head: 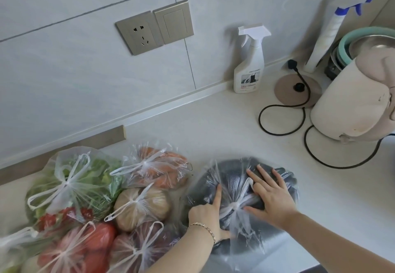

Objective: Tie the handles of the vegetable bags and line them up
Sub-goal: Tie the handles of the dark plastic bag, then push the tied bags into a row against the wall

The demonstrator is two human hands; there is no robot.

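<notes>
While both hands lie on the bag of dark vegetables (235,178), its knot (234,205) sits tied between them and a handle loop (248,185) stands up just beside the right hand (271,198). That hand lies flat and wide on the bag's right side, fingers spread and holding nothing. The left hand (206,215), with a bracelet (205,229) at the wrist, presses a straight forefinger and thumb against the bag's left side; its other fingers are tucked out of sight, so I cannot tell whether they pinch the plastic. The bag rests on the counter (213,123) near the front edge, at the right end of the cluster, and the crinkled film blurs what is inside. To its left lie more knotted bags, touching one another: greens (70,185), carrots (158,170), a pale round vegetable (141,206), tomatoes (85,247) and something purplish (145,245). One more bag (12,242) is cut off at the left edge. Well apart, at the back right, stand a spray bottle (249,65) and a kettle (352,101), the latter partly out of the picture.
</notes>
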